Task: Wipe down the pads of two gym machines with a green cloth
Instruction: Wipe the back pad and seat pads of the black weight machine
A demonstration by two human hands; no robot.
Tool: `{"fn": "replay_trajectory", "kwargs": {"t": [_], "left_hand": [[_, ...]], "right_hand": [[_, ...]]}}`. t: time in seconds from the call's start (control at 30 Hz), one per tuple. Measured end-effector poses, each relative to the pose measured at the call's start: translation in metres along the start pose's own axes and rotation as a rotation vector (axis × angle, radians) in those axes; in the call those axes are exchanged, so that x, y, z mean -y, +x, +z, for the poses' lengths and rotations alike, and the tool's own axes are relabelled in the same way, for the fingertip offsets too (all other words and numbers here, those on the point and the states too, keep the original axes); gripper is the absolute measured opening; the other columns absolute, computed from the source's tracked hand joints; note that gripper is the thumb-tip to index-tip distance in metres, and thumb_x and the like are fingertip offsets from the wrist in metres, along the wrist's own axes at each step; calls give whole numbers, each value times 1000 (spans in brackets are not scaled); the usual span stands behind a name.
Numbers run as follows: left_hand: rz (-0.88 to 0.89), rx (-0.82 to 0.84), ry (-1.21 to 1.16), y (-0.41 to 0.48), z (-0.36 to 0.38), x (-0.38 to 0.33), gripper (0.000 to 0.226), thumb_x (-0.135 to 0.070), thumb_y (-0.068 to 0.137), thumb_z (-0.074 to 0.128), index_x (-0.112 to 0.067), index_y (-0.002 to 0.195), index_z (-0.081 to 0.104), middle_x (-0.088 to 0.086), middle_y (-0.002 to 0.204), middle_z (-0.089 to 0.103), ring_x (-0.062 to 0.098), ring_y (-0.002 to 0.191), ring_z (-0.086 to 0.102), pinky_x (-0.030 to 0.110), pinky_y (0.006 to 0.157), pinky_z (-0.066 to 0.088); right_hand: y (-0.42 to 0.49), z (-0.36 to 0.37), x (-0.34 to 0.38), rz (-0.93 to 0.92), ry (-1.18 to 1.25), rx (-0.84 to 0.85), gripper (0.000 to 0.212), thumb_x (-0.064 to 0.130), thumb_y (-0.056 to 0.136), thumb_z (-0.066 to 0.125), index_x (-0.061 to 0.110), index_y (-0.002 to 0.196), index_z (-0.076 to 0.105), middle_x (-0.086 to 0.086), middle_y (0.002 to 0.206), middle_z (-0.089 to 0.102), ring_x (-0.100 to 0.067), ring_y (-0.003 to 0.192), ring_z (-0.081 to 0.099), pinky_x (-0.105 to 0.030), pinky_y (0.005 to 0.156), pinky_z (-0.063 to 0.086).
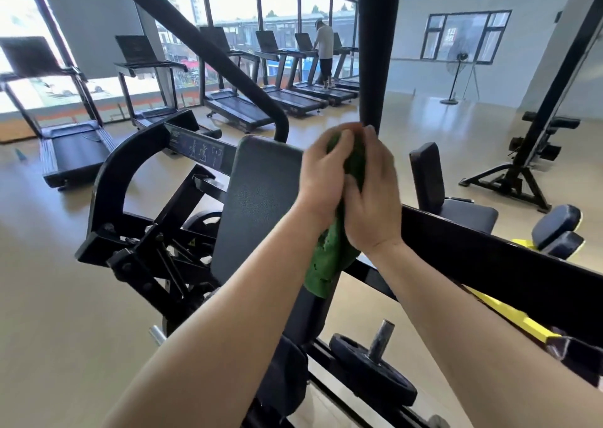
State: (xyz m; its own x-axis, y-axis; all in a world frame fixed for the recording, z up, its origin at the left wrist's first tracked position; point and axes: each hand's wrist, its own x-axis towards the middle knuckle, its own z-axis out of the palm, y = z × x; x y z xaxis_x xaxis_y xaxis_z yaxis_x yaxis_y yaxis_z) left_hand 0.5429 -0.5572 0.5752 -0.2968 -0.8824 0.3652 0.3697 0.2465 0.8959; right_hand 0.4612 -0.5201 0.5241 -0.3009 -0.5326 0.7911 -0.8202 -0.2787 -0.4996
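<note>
Bunching the green cloth [329, 258] between your hands, you have your left hand [321, 176] and right hand [372, 202] curled round its top, its tail hanging free. That is probably to make a firm wad for wiping the upright grey pad [257, 199] just beside them.
</note>
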Motion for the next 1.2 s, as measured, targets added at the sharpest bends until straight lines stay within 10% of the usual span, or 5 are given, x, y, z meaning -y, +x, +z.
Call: {"fn": "replay_trajectory", "kwargs": {"t": [0.23,0.53,0.87,1.2], "left_hand": [[198,-248,806,-39,-66,33,13,-39,92,65,-32,101,60,-12,98,62,6,88,63,32,83,53],[452,-15,926,-38,-55,51,24,-16,94,59,-18,117,66,-2,106,63,18,85,62,36,73,53],[711,340,1168,-98,-141,124,52,-15,94,61,-15,145,52,5,157,43,25,144,40,33,100,52],[620,245,1082,-17,-97,64,51,-19,103,47,-17,152,37,2,161,36,24,149,33,44,93,53]], "right_hand": [[-10,27,-14,-247,-400,23,44,21,90,58,13,133,58,-20,140,54,-40,130,50,-54,108,42],[-8,23,-3,-34,-591,-167,34,22,97,53,12,129,62,-18,146,50,-36,133,42,-49,110,40],[-138,59,21,392,-374,-150,60,17,95,48,7,153,37,-22,147,45,-36,134,45,-44,115,37],[-35,43,14,99,-524,-12,67,35,104,41,7,161,19,-24,167,17,-39,153,23,-43,126,22]]}}
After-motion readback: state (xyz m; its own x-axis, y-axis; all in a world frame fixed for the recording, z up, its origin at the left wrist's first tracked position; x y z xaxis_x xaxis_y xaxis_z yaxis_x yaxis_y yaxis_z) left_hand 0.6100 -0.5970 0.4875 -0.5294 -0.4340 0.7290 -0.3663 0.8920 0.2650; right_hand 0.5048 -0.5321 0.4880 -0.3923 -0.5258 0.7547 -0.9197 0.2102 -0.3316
